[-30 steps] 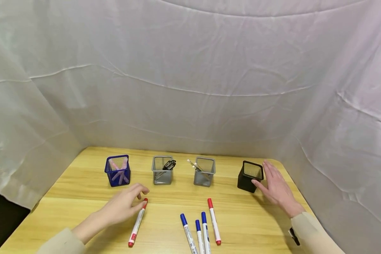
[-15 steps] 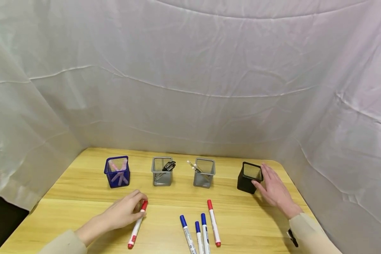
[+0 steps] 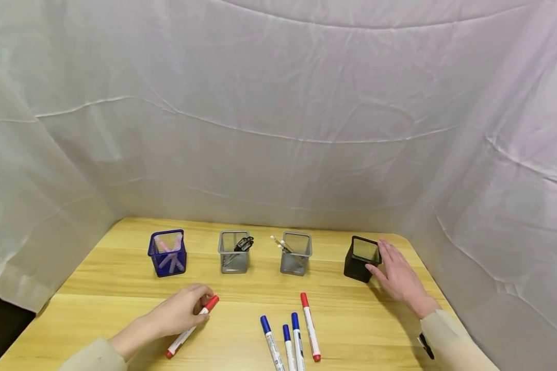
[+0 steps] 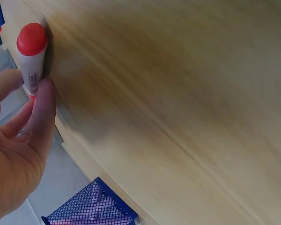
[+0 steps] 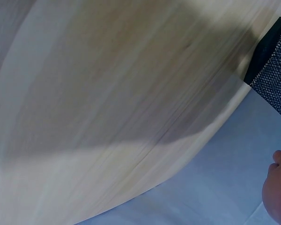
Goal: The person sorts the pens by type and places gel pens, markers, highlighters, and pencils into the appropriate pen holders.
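My left hand [image 3: 182, 311] pinches a white marker with a red cap [image 3: 181, 341] between thumb and fingers, low over the wooden table. The left wrist view shows the marker's red end [image 4: 32, 39] toward the camera; whether it is off the wood I cannot tell. At the right, my right hand [image 3: 401, 275] holds the right side of a black mesh pen holder [image 3: 356, 267], thumb on its front and fingers along its side. In the right wrist view, only a bit of that hand [image 5: 278, 187] shows beside the pen holder [image 5: 276, 65].
Another red marker [image 3: 310, 327] and several blue-capped markers [image 3: 272, 344] lie at the front middle. Along the back stand a blue mesh holder [image 3: 173, 268] with pink sticks, a grey one [image 3: 234, 265] with black clips, and another grey one [image 3: 293, 265] with thin white-tipped sticks.
My left hand has come down onto the red marker and gripped it. The marker has turned, its cap end now pointing more to the right. My right hand stays at the black holder.
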Motion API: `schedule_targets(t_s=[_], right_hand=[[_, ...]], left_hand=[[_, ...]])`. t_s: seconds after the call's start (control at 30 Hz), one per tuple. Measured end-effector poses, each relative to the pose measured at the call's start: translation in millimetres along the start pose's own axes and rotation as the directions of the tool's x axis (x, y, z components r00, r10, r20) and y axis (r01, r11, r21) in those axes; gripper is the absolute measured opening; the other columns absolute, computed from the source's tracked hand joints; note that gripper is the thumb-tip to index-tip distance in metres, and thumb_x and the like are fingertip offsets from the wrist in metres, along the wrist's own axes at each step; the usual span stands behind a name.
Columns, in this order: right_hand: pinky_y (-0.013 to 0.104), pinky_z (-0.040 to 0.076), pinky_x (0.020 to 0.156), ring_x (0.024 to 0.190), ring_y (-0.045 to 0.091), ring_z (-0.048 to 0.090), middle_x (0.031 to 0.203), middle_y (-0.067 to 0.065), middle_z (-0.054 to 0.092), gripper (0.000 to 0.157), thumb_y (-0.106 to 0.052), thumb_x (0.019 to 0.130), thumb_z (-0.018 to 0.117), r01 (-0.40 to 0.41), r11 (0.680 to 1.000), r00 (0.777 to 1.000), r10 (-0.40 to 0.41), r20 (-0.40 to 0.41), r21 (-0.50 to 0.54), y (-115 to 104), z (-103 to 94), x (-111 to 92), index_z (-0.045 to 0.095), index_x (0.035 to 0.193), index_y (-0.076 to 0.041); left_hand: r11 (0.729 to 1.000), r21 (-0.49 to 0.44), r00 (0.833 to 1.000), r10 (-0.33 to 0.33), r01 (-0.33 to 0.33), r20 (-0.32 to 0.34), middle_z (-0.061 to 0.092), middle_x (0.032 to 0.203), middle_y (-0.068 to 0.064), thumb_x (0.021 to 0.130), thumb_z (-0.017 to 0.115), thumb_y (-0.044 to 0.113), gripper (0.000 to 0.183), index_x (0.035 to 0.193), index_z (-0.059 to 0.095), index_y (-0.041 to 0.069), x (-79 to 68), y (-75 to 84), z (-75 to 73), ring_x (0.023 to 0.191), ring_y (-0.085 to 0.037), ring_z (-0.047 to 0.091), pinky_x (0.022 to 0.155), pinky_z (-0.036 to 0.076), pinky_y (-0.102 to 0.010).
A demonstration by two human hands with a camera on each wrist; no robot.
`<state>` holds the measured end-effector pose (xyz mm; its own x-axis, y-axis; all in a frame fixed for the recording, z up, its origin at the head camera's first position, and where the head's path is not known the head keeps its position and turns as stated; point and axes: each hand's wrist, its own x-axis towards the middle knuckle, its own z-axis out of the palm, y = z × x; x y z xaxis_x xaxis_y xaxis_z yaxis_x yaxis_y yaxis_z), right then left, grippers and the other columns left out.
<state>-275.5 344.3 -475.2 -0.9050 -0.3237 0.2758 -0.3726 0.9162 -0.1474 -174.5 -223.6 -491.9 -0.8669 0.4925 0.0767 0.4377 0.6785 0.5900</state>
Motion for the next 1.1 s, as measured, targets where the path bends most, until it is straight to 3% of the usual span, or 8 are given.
schedule_targets(t_s=[0.43,0.73,0.87,1.1], right_hand=[[0.064,0.023,0.123,0.151,0.052,0.025,0.167,0.031,0.022,0.084,-0.045,0.108,0.054,0.001,1.000,1.000,-0.001,0.008,0.025,-2,-2.0,6,0.017,0.162,0.007],[0.064,0.023,0.122,0.151,0.052,0.024,0.167,0.031,0.021,0.084,-0.045,0.108,0.054,-0.011,1.000,1.000,0.011,0.028,0.024,-1,-3.3,5,0.017,0.162,0.007],[0.064,0.022,0.123,0.151,0.052,0.024,0.167,0.031,0.020,0.085,-0.046,0.108,0.053,-0.014,1.000,0.999,0.013,0.043,0.017,0,-2.1,5,0.017,0.162,0.008],[0.064,0.023,0.123,0.150,0.052,0.024,0.166,0.033,0.021,0.084,-0.045,0.108,0.053,-0.013,1.000,0.999,0.012,0.040,0.013,0,-0.7,3,0.019,0.161,0.010]], left_hand=[[0.999,-0.039,0.999,-0.035,0.035,-0.013,0.063,0.098,0.005,0.089,0.078,0.008,0.037,0.123,0.064,0.003,5.9,2.5,-5.9,0.078,-0.003,0.055,0.064,0.052,-0.022],[0.988,-0.136,0.995,-0.077,0.068,-0.065,0.065,0.102,0.003,0.093,0.075,0.011,0.043,0.134,0.062,0.006,18.3,30.7,-10.5,0.083,-0.006,0.061,0.061,0.056,-0.023],[0.985,-0.168,0.993,-0.056,0.039,-0.100,0.066,0.105,0.001,0.093,0.074,0.008,0.044,0.136,0.062,0.006,27.0,44.5,-7.7,0.084,-0.007,0.062,0.061,0.057,-0.024],[0.969,-0.245,0.984,-0.008,-0.037,-0.179,0.065,0.118,-0.001,0.092,0.073,0.003,0.049,0.138,0.059,0.008,45.3,65.5,3.3,0.092,-0.009,0.065,0.074,0.061,-0.025]])
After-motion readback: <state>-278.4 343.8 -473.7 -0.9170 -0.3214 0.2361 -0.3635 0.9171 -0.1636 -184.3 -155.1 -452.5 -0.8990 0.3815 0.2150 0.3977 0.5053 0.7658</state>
